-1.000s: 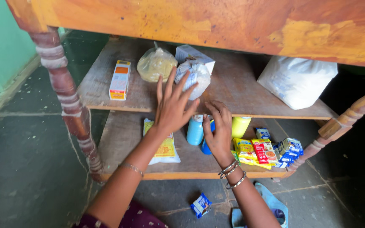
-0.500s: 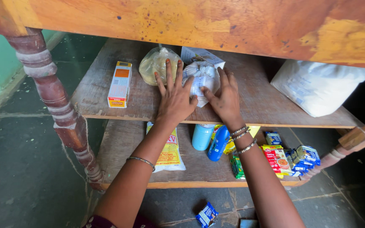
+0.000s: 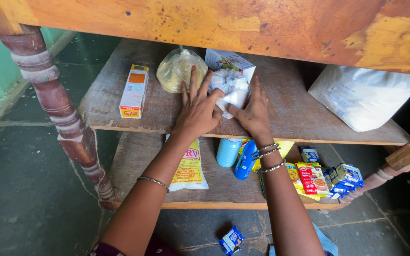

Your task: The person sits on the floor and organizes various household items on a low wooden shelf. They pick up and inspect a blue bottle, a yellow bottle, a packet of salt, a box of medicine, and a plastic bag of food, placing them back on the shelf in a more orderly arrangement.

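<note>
At the far left we see a turned wooden table leg (image 3: 58,99), then an orange-and-white carton (image 3: 134,91) lying flat on the upper shelf (image 3: 290,106). Next comes a clear bag of yellowish grain (image 3: 179,68). Our left hand (image 3: 198,111) lies just beside it, fingers spread flat, touching the white plastic bag (image 3: 231,87) at mid-shelf. Our right hand (image 3: 252,114) presses that bag's other side, fingers open — neither hand closes on it. Farther right sits a large white sack (image 3: 364,97); small colourful packets (image 3: 328,178) crowd the lower shelf.
</note>
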